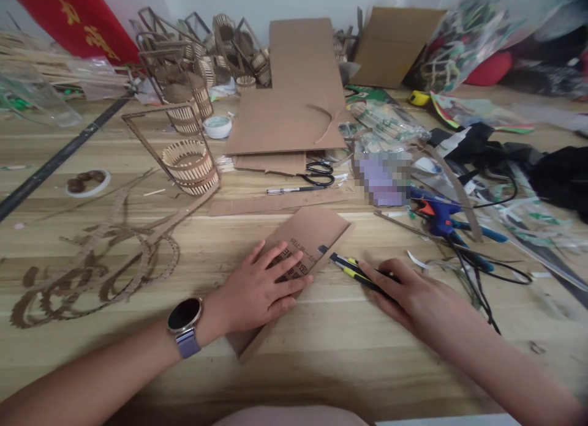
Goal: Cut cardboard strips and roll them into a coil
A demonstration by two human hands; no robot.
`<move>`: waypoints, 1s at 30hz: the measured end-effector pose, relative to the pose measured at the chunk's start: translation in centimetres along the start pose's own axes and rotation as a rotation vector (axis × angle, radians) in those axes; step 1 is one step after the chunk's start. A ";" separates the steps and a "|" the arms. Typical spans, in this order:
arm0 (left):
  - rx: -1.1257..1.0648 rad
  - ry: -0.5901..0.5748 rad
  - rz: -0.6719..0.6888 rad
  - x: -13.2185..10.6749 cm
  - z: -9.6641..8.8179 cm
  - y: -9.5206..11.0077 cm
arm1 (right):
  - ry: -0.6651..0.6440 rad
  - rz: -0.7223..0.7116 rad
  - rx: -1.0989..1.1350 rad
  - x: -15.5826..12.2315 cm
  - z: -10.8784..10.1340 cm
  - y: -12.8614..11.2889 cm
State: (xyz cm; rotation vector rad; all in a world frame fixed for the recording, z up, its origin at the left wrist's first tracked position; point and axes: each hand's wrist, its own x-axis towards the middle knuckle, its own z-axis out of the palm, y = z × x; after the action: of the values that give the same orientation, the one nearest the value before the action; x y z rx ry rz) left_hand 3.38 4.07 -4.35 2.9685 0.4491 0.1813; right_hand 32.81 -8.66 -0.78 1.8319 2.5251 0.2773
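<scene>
Under my left hand (260,282) lies a piece of brown cardboard (312,227) with black printed characters. That hand is flat on it, fingers spread. A narrow edge runs along the cardboard's right side, and I cannot tell whether it is a cut strip or a fold. My right hand (404,291) is wrapped around a black and yellow utility knife (356,272). The knife's tip points at the cardboard's right edge, close beside a small dark mark, and looks just apart from it.
Curled cardboard strips (151,254) lie at the left near a small woven basket (188,166). Larger cardboard sheets (294,117), black-handled scissors (319,174) and a pen (282,190) are beyond. A blue glue gun (438,215) with its cable sits at the right.
</scene>
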 end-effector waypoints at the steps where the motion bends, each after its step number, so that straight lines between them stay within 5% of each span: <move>1: 0.007 -0.001 0.000 0.0 0.0 0.0 | -0.006 0.000 0.002 0.0 0.0 0.0; 30: 0.079 0.021 -0.018 0.1 -0.1 0.3 | 0.030 -0.047 0.061 -0.2 0.0 -0.9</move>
State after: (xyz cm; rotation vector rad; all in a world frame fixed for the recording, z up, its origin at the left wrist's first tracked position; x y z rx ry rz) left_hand 3.52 3.86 -4.22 3.0412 0.4964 0.1980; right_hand 31.99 -9.12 -0.92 1.7990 2.6216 0.2314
